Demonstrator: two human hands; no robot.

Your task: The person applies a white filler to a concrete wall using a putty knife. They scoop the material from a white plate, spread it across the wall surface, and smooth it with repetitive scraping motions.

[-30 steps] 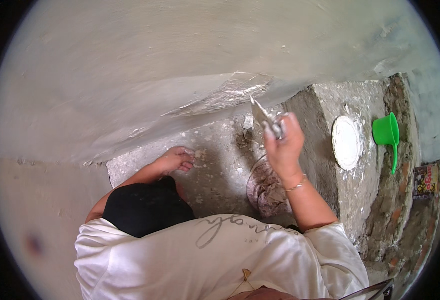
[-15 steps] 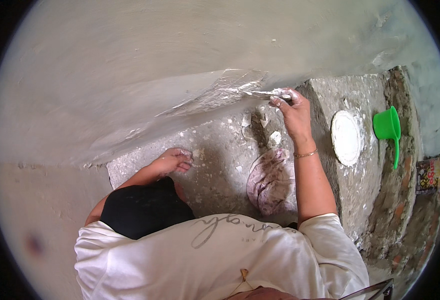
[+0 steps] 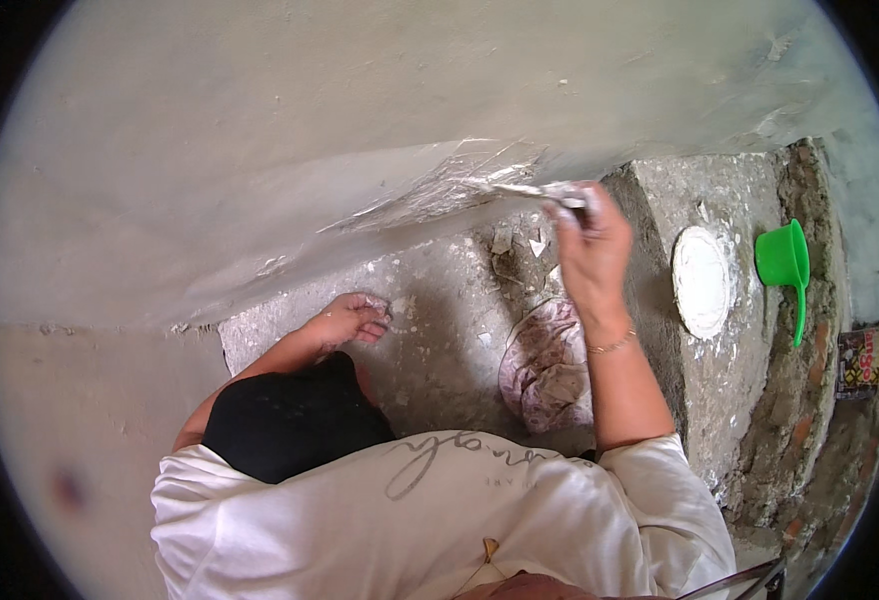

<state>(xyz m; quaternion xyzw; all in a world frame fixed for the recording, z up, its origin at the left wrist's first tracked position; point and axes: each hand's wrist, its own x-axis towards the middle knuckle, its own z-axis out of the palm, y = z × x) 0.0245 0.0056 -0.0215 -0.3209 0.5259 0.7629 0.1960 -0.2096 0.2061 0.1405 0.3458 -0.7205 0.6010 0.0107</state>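
To smooth the wet patch (image 3: 420, 195) well, I would hold the scraper (image 3: 520, 189) at a low slant to the wall (image 3: 260, 120), press lightly and evenly, and draw long overlapping strokes that feather out the ridges now crossing it. A clean blade edge should help (this one seems to carry some white paste).

The right hand (image 3: 598, 215) grasps the scraper with fingers and thumb closed around its handle end. The blade points left, its tip over the right part of the patch, low on the wall; whether it touches there, I cannot tell. The left hand (image 3: 355, 318) hangs loosely curled above the floor (image 3: 440, 310), seemingly holding nothing, near the black-clad knee (image 3: 295, 415). To the right, a white disc (image 3: 702, 282) sits on the ledge (image 3: 705, 400), beside a green dipper (image 3: 784, 255).
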